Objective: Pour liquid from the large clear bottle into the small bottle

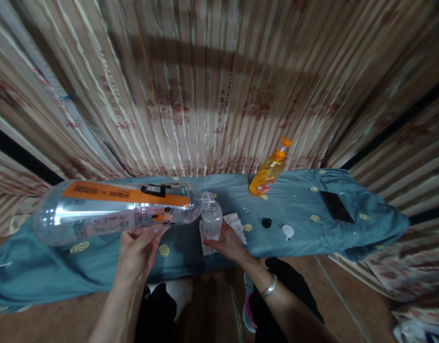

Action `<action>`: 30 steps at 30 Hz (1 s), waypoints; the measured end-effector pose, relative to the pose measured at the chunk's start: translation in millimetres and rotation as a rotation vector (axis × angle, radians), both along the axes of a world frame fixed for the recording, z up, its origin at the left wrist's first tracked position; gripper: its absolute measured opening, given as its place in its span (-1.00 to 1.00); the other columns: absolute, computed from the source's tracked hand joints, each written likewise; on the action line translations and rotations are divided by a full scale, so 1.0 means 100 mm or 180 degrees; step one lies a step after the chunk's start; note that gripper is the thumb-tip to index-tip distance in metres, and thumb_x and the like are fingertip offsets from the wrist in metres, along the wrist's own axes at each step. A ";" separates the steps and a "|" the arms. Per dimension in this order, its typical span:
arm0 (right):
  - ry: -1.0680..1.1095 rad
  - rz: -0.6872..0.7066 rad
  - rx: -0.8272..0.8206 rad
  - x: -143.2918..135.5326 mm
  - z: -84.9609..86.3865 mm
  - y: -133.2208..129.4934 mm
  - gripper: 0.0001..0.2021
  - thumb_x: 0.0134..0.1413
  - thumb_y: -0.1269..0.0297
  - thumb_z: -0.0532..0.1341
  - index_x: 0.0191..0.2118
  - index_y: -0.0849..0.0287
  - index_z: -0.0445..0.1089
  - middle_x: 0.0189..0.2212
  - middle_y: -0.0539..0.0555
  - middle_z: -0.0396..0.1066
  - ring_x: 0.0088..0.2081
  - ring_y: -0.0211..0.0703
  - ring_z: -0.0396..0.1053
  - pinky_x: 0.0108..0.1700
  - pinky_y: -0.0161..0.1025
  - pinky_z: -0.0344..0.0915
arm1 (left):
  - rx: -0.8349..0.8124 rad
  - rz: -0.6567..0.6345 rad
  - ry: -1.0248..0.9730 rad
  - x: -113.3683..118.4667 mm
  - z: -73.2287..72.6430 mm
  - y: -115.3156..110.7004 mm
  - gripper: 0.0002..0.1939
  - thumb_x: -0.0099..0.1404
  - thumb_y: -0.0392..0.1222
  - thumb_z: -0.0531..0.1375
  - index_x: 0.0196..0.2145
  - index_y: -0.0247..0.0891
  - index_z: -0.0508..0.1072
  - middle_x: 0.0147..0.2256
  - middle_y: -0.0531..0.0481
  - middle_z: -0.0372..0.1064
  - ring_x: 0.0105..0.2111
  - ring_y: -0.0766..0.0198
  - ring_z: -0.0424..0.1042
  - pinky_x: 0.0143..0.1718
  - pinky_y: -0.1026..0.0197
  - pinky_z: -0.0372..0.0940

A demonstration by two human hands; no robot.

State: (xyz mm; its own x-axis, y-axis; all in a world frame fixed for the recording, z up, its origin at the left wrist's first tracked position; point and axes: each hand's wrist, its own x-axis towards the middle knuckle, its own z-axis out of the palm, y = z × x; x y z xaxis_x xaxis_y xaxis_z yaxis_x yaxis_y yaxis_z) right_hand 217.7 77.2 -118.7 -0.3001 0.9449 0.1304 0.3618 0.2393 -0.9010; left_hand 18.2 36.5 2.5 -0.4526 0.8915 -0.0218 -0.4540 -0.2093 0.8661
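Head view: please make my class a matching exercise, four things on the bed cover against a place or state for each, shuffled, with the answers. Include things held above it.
Things
1. large bottle
2. small bottle
3. pump bottle
4. dark flat slab

Places and states
A. lying near the right end of the blue-green cover
B. on its side in the left hand
C. orange-topped, near the curtain
D. gripped by the right hand

Pairs: 1-B, 2-D, 3-C, 4-A

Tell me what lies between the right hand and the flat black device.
The head view shows part of the white cloth, then a black cap and a white cap, on the blue-green cover.
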 end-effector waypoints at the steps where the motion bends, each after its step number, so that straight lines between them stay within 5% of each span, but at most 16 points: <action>1: 0.0005 -0.0009 -0.0016 0.00 0.01 0.00 -0.16 -0.15 0.33 0.43 0.29 0.10 0.11 0.12 0.20 0.36 0.15 0.10 0.35 0.18 0.06 0.28 | 0.0032 -0.0005 -0.0030 0.00 -0.01 0.00 -0.60 -0.37 -0.23 0.54 -0.72 -0.23 0.36 -0.58 0.06 0.47 -0.51 0.22 0.50 -0.24 0.01 0.52; 20: 0.0090 0.0006 0.0050 -0.02 -0.03 -0.01 -0.15 -0.13 0.34 0.41 0.31 0.08 0.07 0.21 0.19 0.29 0.15 0.09 0.35 0.19 0.04 0.28 | 0.0123 -0.0027 -0.0068 -0.02 -0.11 0.01 -0.44 -0.34 -0.20 0.53 -0.86 -0.29 0.14 -0.67 0.07 0.36 -0.56 0.29 0.46 -0.33 0.08 0.53; 30: -0.0044 0.0000 0.0032 -0.01 -0.03 0.00 -0.16 -0.11 0.33 0.39 0.31 0.13 0.06 0.16 0.23 0.33 0.16 0.11 0.34 0.18 0.06 0.28 | 0.0129 -0.0036 -0.0006 0.01 -0.08 0.00 -0.61 -0.32 -0.17 0.53 -0.72 -0.27 0.36 -0.62 0.08 0.39 -0.50 0.29 0.46 -0.30 0.08 0.51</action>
